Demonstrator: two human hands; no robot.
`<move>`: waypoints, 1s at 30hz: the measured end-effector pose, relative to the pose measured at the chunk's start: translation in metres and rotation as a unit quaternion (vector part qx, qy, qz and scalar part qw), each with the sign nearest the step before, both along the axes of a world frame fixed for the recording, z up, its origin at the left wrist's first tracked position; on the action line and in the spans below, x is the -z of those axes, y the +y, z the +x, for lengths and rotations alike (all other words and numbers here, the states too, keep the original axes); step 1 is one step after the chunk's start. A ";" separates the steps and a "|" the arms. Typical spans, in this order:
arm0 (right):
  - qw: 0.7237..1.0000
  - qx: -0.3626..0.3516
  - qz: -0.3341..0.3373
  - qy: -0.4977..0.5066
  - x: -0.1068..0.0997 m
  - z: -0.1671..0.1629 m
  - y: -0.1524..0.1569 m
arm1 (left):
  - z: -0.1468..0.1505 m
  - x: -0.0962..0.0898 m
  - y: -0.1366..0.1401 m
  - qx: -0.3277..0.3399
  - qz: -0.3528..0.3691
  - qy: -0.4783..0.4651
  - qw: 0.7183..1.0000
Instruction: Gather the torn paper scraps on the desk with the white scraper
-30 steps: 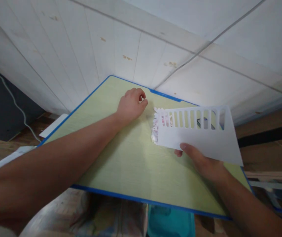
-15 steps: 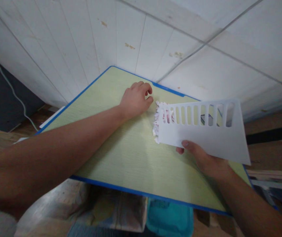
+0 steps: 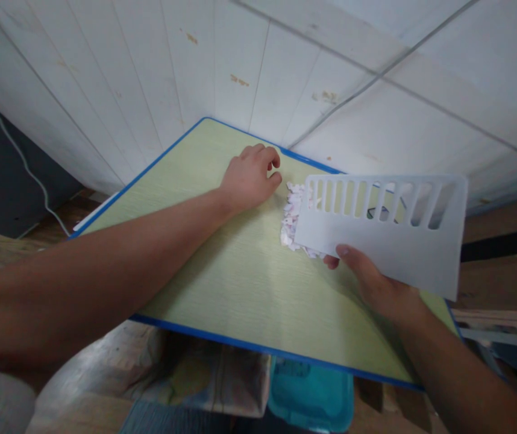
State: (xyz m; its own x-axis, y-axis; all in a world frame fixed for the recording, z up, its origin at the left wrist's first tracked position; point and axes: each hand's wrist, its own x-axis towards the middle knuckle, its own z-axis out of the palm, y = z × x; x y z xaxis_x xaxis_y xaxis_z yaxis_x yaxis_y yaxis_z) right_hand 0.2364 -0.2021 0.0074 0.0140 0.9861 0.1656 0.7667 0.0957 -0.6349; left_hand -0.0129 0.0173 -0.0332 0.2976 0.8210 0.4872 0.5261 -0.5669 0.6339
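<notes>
My right hand (image 3: 376,283) grips the lower edge of a white slotted plastic panel (image 3: 376,244), thumb on its near face. The panel is tilted above the table, its row of upright slots along the top. A pile of small torn paper scraps (image 3: 291,223), white with some pinkish bits, lies at and partly behind the panel's left end. My left hand (image 3: 249,178) rests on the table left of the scraps. Its fingers are curled, with a gap between thumb and forefinger and nothing in it.
The pale green table (image 3: 222,283) has a blue rim and stands against a white panelled wall (image 3: 222,60). Through the slots a dark-outlined shape shows, too hidden to name. Below the front edge are a turquoise plastic container (image 3: 310,395) and a patterned bag-like item (image 3: 240,383).
The panel has shifted slightly right and changed its tilt, uncovering more paper scraps at its left end and lower edge. My left hand has stayed nearly in place.
</notes>
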 end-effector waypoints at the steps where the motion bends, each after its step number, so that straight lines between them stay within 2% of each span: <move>1: 1.000 -0.005 -0.002 0.004 0.000 -0.003 0.000 | 0.000 0.000 0.000 -0.002 0.004 0.001 1.000; 7: 0.999 0.004 -0.009 0.030 0.005 -0.022 -0.006 | -0.002 0.000 0.001 0.000 0.006 0.001 1.000; 10: 1.000 -0.006 -0.013 0.026 0.003 -0.021 -0.005 | -0.003 -0.002 -0.001 0.010 0.001 0.020 1.000; 17: 1.000 0.023 -0.010 0.006 0.007 -0.021 -0.001 | -0.001 0.003 0.002 0.004 0.017 0.035 0.999; 26: 1.000 0.002 -0.010 0.014 0.003 -0.023 -0.003 | -0.002 -0.006 -0.002 -0.012 0.013 0.053 0.998; 30: 0.999 -0.015 -0.023 0.034 0.000 -0.028 -0.007 | -0.003 -0.003 0.002 -0.006 0.022 0.052 0.998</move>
State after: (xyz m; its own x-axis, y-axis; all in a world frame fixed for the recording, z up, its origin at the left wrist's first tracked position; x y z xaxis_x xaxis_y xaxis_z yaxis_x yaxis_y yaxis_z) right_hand 0.2089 -0.2088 0.0077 -0.0060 0.9928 0.1193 0.7192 0.0872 -0.6893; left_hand -0.0157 0.0193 -0.0304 0.3387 0.8034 0.4897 0.5945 -0.5862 0.5505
